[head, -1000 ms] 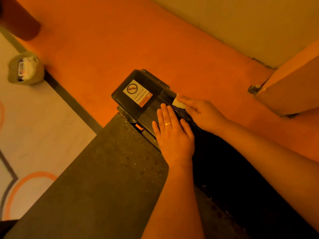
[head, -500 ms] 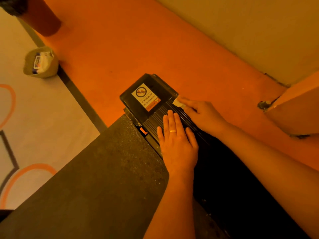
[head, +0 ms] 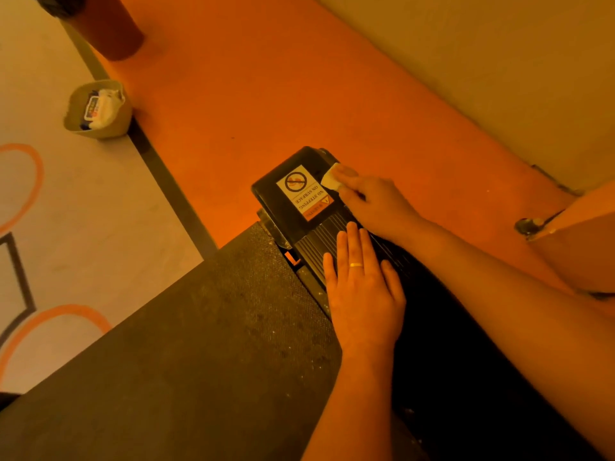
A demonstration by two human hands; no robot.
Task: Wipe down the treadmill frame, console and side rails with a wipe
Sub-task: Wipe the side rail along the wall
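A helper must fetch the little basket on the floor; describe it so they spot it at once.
Left of the treadmill belt, a dark strip divides pale floor from orange floor. The basket sits on the pale side against that strip: small, beige, white packets inside, unlike the larger dark-red cylinder beyond.

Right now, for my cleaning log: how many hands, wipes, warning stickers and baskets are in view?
hands: 2 (left hand, right hand)
wipe: 1
warning sticker: 1
basket: 1
Total: 5
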